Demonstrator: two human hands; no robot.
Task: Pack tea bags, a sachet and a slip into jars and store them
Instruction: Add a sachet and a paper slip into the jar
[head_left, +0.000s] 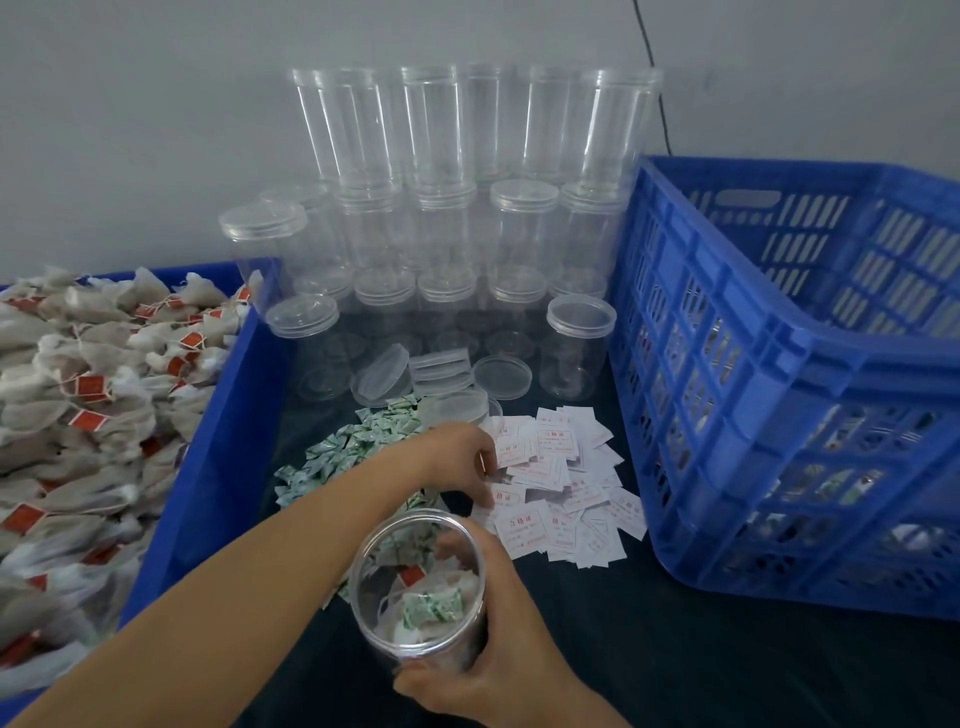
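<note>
Beside the dark counter (675, 649), taking up its right side, a big blue slatted crate (779, 364) is standing, and everything else is lying to its left. Farthest left of the crate, a blue bin (218, 426) is brimming with tea bags (78, 395) carrying red tags. Between bin and crate, against the wall, clear lidded jars (441, 208) are stacked in tiers, with loose lids (415, 369) lying in front of them. Nearer, just beside the crate's front corner, white paper slips (561, 483) are spreading in a loose pile, and a heap of green-and-white sachets (358, 447) is sitting to their left.

The person's right hand (493, 639) is wrapping its fingers round an open jar (421, 587), holding it tilted toward the viewer near the front edge; tea bags and one sachet are already lying inside. The left hand (462, 457) is reaching across above the jar, fingers curled down onto the near edge of the slips, pinching at one; whether it is actually lifted, I cannot tell.
</note>
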